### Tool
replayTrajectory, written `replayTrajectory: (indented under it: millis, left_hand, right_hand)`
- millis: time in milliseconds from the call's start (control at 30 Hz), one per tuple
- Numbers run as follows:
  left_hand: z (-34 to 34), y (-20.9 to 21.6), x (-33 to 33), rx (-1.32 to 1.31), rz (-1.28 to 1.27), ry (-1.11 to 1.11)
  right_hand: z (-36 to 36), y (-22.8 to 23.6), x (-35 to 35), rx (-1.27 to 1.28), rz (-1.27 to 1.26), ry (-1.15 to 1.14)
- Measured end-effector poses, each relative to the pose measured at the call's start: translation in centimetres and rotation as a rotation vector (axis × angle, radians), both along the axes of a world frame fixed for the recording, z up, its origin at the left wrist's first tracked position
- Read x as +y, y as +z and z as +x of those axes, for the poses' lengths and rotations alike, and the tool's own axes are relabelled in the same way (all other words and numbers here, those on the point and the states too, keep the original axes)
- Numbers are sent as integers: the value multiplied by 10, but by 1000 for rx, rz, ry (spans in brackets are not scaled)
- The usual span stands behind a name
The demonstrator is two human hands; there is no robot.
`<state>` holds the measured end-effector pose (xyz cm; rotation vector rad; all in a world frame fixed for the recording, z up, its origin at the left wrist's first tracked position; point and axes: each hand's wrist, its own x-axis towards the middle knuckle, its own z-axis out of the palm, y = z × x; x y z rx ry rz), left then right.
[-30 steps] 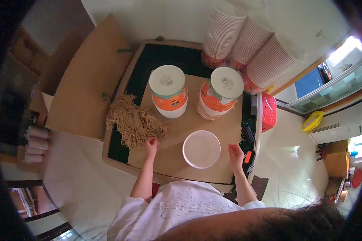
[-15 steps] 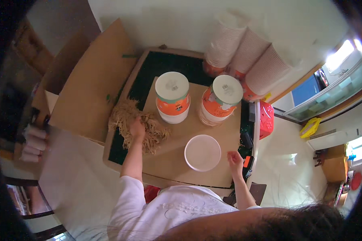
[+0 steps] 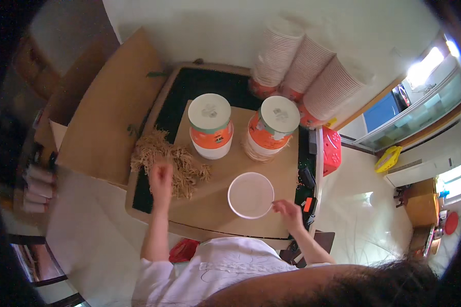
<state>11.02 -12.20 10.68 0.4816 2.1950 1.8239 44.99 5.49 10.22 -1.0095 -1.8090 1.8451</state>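
Tan twine-like strands (image 3: pixel 183 166) are lying in a tangled heap left of the frame's centre, partly on a cardboard sheet (image 3: pixel 207 207) that is covering the tabletop (image 3: pixel 200 82). The left hand (image 3: pixel 161 180) is hovering over the heap's lower part, its fingers too blurred to tell whether they are pinching any. Just right of centre, an open white tub (image 3: pixel 250 195) is standing; the right hand (image 3: pixel 290 214) is resting beside its rim, fingers curled, grip unclear. Above, two orange-banded tubs (image 3: pixel 211 137) are standing; tall tub stacks (image 3: pixel 311 66) are leaning upper right.
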Motion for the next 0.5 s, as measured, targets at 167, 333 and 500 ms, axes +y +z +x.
replayTrajectory:
  millis: [167,333,500]
  left_hand:
    - [138,-15,2,18,-105,-519]
    - [175,-21,5,80,-235,-563]
    - [179,-17,10,185,-219,-616]
  right_hand:
    - [-60,-23,-55,76,-507,88]
    - [-72,-36,-71,30,-796,-23]
    - [-62,-41,-61,244,-946,-115]
